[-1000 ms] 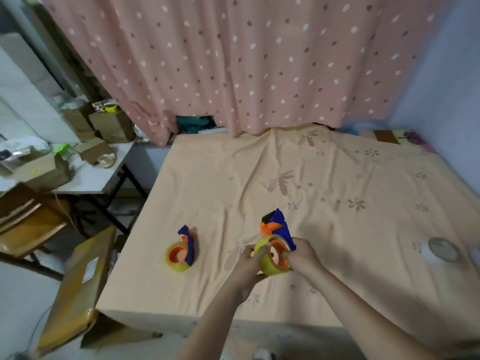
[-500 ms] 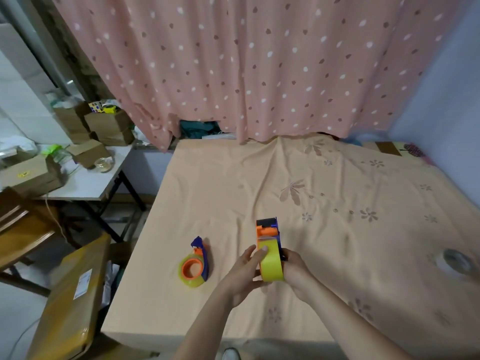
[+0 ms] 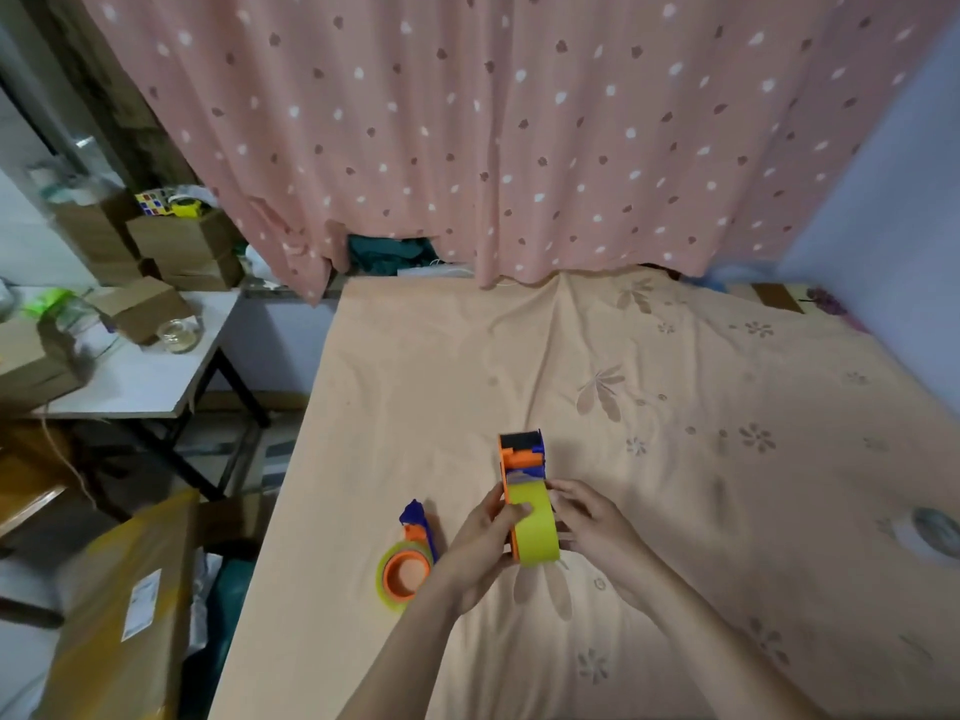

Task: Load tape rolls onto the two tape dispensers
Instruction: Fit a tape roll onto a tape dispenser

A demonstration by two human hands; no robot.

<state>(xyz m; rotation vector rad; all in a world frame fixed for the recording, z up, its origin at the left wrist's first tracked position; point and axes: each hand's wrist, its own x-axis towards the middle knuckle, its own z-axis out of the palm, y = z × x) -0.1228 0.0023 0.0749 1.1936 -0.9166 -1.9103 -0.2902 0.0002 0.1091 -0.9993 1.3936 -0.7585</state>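
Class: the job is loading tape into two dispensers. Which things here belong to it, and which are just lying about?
Belongs to the job:
held dispenser
its yellow roll
second dispenser
left hand
right hand

Lying about:
clear roll
boxes
glass jar
curtain

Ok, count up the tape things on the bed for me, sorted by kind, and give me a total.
Tape dispensers with a yellow roll on them: 2, one held in both hands, one lying on the sheet
Loose tape rolls: 1, clear-looking, near the right edge
Total: 3
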